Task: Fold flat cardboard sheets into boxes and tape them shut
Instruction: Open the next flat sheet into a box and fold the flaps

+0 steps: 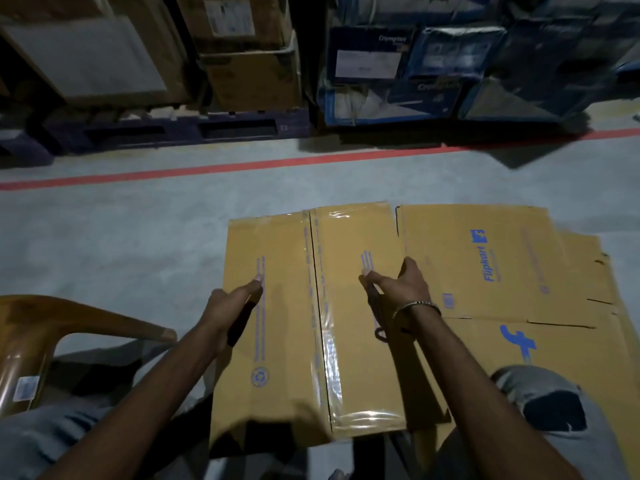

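I see a dim grey floor point(121, 237) crossed by a red line point(242, 166), stacked cartons point(249, 64) on pallets point(173, 133) behind.

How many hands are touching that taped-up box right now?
2. The left hand presses on the taped box's left flap; the right hand rests on its right flap, beside the tape seam. A dark object under the right hand is unclear.
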Available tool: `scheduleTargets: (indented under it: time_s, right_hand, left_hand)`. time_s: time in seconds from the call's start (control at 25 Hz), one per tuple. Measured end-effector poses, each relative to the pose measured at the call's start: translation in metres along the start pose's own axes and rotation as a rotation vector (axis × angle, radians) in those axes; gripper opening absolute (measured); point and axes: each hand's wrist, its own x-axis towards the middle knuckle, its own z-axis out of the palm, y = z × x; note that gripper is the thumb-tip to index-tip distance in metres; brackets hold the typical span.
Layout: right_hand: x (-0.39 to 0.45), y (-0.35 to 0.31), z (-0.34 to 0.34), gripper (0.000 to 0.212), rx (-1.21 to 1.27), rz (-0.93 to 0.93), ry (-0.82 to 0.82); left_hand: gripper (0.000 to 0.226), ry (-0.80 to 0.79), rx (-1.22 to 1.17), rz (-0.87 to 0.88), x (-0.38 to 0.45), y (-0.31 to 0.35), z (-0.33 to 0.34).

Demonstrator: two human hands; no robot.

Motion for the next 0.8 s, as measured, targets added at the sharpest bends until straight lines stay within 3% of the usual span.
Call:
scheduleTargets:
  time_s: [0.12, 0.36, 0.4, 0.52, 0.72, 0.8]
  right_hand:
    - [-0.004, -0.006, -0.002, 0.114, 0.131, -0.035, 0.066]
    - [-0.032, -0.043, -0.032, 0.088, 0.392, -0.371, 0.234]
    - [-0.035, -0.043, -0.034, 0.083, 0.404, -0.347, 0.252]
    - [-0.044, -0.040, -0.037, 0.070, 0.376, -0.154, 0.186]
    - [-0.045, -0.027, -0.028, 0.043, 0.311, 0.078, -0.005]
    - [-0.048, -0.024, -0.024, 0.030, 0.310, 0.109, -0.025]
  left_hand:
    - [0.123, -0.071, -0.172, 0.056, -0.010, 0.018, -0.003]
    - [0.030, -0.053, -0.460, 0.330, -0.072, 0.062, -0.012]
    - [0.031, -0.054, -0.449, 0.356, -0.080, 0.063, -0.016]
    - [0.072, -0.042, -0.453, 0.365, -0.075, 0.049, -0.023]
    - [0.076, -0.122, -0.337, 0.266, -0.068, 0.022, -0.028]
    - [0.103, -0.131, -0.359, 0.227, -0.069, 0.014, -0.027]
